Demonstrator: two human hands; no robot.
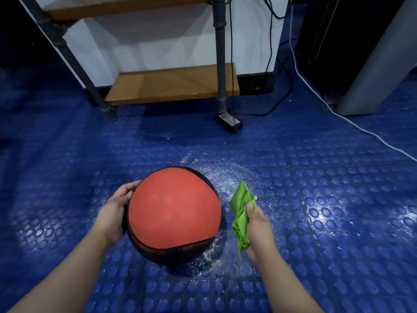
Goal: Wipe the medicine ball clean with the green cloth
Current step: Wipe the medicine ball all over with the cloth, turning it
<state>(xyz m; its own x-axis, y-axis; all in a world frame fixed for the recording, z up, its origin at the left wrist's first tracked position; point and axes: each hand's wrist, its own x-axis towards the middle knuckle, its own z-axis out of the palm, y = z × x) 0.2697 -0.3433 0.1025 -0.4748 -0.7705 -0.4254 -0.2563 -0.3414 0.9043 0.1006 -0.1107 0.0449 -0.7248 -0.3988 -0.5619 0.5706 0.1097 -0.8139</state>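
**On the blue floor: ball steadied, cloth poised beside it**

On the studded blue floor (338, 199), near centre, I log the following.

- Item 1, medicine ball (173, 208): red panel facing up, black seams, dark underside. It rests on the floor directly ahead of me, between the 2 hands.
- Item 2, left hand (115, 213): grip cupped round the ball's left flank, fingers curving toward the far side. It holds the ball steady.
- Item 3, right hand (259, 227): grip closed on the green cloth (241, 213), thumb on top pinching it into the palm.
- Item 4, the cloth itself: bunched and hanging in folds, just beside the ball's right flank. I see a thin gap and no contact.
- Item 5, pale specks (214, 170): scattered on the floor behind and right of the ball. I cannot tell whether they are powder or droplets.
- Item 6, background: wooden shelf (173, 84) on a metal frame, black adapter (230, 120) at its foot, white cable (338, 114) at far right.

Step in hand, by my reading: the cloth is poised for a wiping stroke and is off the surface. The red panel looks mostly clean from here, and the underside is hidden.

Next move, as I judge it: press the cloth onto the right flank and sweep across while the left grip resists the roll. Then turn the ball to reach the hidden dark panels.
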